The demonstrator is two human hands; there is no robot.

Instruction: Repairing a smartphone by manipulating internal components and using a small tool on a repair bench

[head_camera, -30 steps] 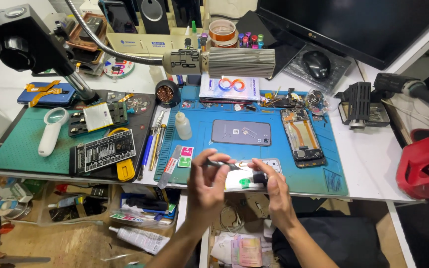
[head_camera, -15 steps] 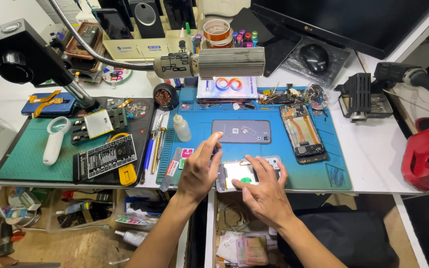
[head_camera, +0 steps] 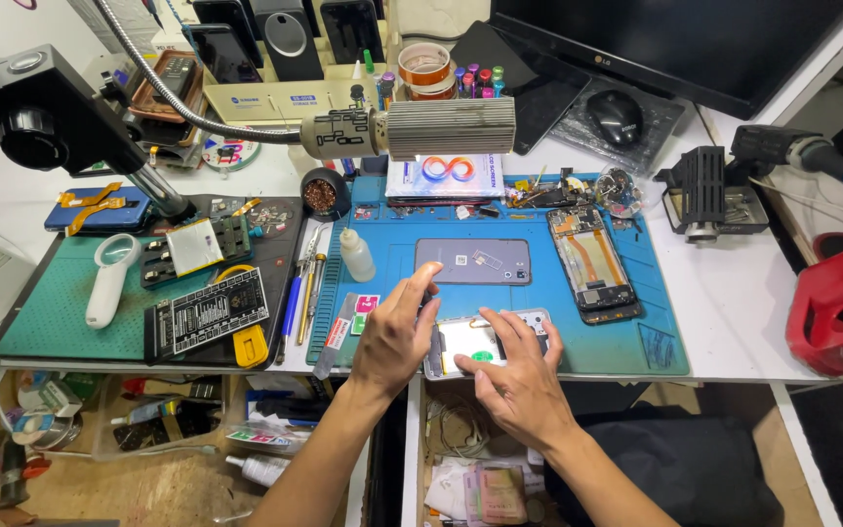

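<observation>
At the near edge of the blue work mat [head_camera: 636, 342], a small white-backed phone part [head_camera: 485, 342] lies flat between both hands. The left hand [head_camera: 394, 337] rests at its left end with fingers loosely spread, gripping nothing. The right hand [head_camera: 519, 381] presses open fingertips on it, near the grey phone back cover [head_camera: 472, 262] farther away.

On the work mat [head_camera: 636, 342], a phone frame [head_camera: 485, 342] lies at the near edge, with the left hand [head_camera: 394, 337] at its left end and the right hand [head_camera: 517, 381] on its near side. Behind it lies a phone back [head_camera: 472, 262]; right of that, an opened phone [head_camera: 595, 263]. A small bottle [head_camera: 356, 256] stands left of the phone back (near the mat's left edge). Further left, a second mat [head_camera: 41, 312] carries a magnifier [head_camera: 109, 278].
</observation>
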